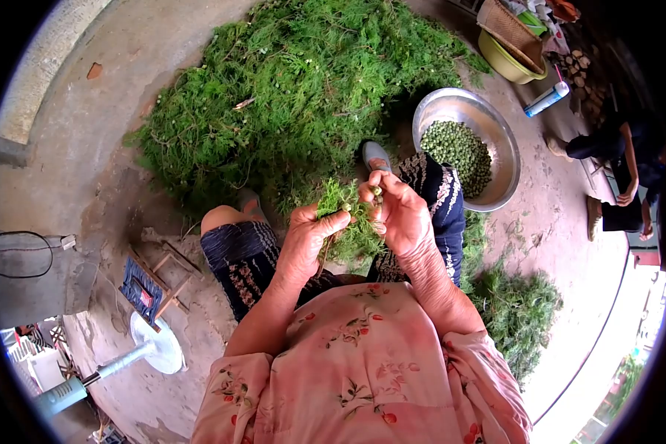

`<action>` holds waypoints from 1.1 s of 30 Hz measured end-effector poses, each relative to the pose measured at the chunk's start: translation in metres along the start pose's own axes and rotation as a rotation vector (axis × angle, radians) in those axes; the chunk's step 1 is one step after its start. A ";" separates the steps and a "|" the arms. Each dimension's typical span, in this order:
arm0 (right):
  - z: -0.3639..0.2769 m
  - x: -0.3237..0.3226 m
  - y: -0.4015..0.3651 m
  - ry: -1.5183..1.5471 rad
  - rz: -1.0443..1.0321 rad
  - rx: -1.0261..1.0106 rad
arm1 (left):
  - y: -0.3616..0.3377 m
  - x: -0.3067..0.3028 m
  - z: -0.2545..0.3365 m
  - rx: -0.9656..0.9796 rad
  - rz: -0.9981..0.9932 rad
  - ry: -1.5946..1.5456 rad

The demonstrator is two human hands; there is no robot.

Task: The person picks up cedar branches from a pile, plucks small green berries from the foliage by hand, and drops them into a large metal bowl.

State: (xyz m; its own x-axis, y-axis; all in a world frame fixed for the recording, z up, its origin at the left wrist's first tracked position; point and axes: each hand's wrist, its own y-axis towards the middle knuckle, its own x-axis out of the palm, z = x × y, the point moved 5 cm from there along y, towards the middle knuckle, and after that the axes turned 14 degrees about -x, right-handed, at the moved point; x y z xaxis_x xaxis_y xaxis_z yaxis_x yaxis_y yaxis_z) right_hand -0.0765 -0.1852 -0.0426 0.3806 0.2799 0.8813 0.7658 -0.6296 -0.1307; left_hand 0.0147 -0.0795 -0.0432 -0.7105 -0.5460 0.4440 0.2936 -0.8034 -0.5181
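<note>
My left hand (304, 240) is closed around a feathery green sprig (335, 195), with a small round green cone near the thumb tip. Just beside it, my right hand (405, 216) pinches small green cones (377, 192) between thumb and fingers. Both hands are close together above my lap. To the right of my knee stands a wide metal basin (508, 140), partly filled with many round green cones (457, 154). In front of my feet spreads a large heap of cut green branches (296, 92).
More branches (522, 314) lie on the floor at right. A small wooden stool (172, 277) and a standing fan (155, 344) are at left. Far right, a person (629, 170) sits near a yellow-green tub (507, 63) and a blue-white cylinder (546, 99).
</note>
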 end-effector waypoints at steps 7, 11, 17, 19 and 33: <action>0.002 0.014 -0.007 -0.682 -0.228 -0.255 | -0.003 0.005 0.006 0.137 0.049 0.217; 0.005 0.005 -0.004 -0.788 -0.180 -0.184 | 0.002 0.000 -0.002 0.132 0.008 0.296; -0.020 0.010 -0.007 -0.692 0.200 -0.057 | -0.002 0.005 0.008 0.099 -0.036 0.264; -0.049 -0.005 0.003 -0.468 0.180 -0.245 | -0.003 -0.005 0.011 0.073 0.000 0.203; -0.238 -0.159 -0.004 -2.111 0.700 -0.901 | 0.005 -0.065 0.033 0.176 -0.022 -0.596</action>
State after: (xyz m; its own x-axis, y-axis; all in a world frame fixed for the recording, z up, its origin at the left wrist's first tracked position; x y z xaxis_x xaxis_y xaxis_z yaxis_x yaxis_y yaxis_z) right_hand -0.2638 -0.3995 -0.0735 0.6127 -0.3302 -0.7181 0.2456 -0.7840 0.5701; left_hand 0.0835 -0.0556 -0.0502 -0.2529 -0.5271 0.8113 0.4200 -0.8153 -0.3987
